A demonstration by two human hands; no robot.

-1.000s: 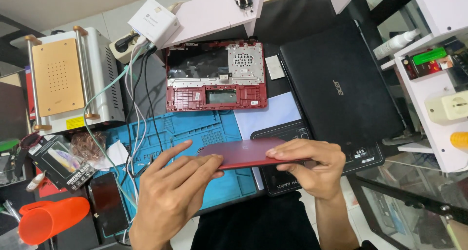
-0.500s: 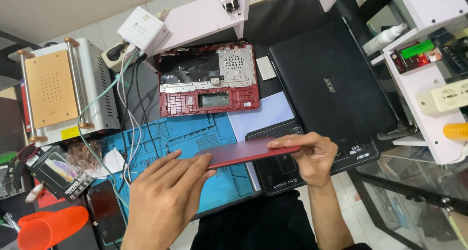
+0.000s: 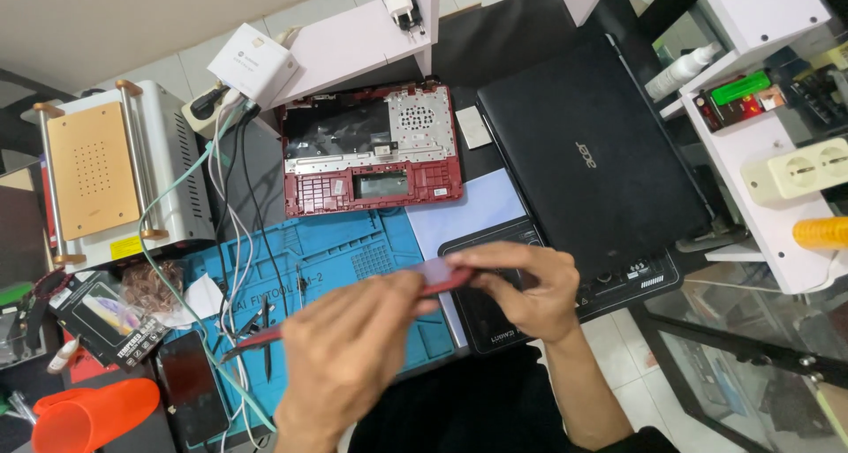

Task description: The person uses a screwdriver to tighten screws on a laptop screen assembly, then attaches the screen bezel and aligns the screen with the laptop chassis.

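Both hands' fingers (image 3: pixel 495 260) pinch red panel (image 3: pixel 439 276).

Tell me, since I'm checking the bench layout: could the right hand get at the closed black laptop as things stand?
Probably not at once: the right hand grips the red panel with the left hand. The black laptop lies uncovered just beyond.

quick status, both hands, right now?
Left hand: closed on the near end of the thin red panel.
Right hand: fingers pinching the panel's far end, over the blue mat.
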